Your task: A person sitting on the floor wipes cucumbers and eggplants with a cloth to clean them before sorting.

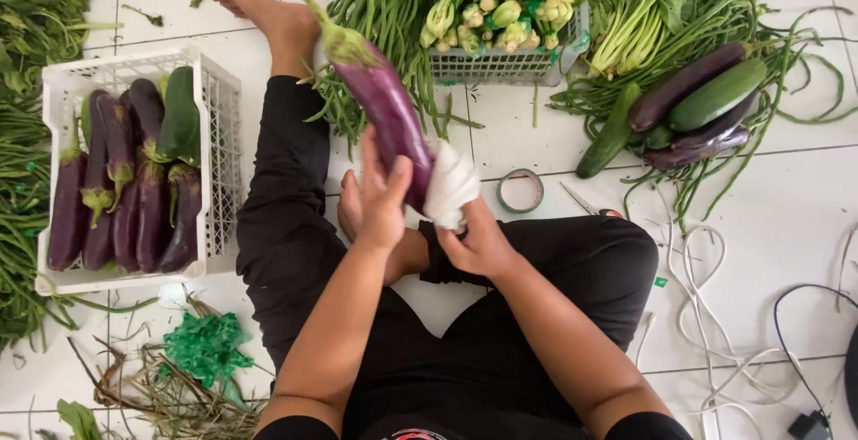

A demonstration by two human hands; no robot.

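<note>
Steadying a purple eggplant (389, 114) in left hand (380, 199) fingers, right hand (478, 243) fingers pinching a white cloth (450, 185) against its skin for wiping.

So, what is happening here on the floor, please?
A person sits on the tiled floor. The left hand holds a long purple eggplant, and the right hand presses a white cloth against its lower end. A white crate with more eggplants stands at the left. A tape roll lies nearby.
</note>
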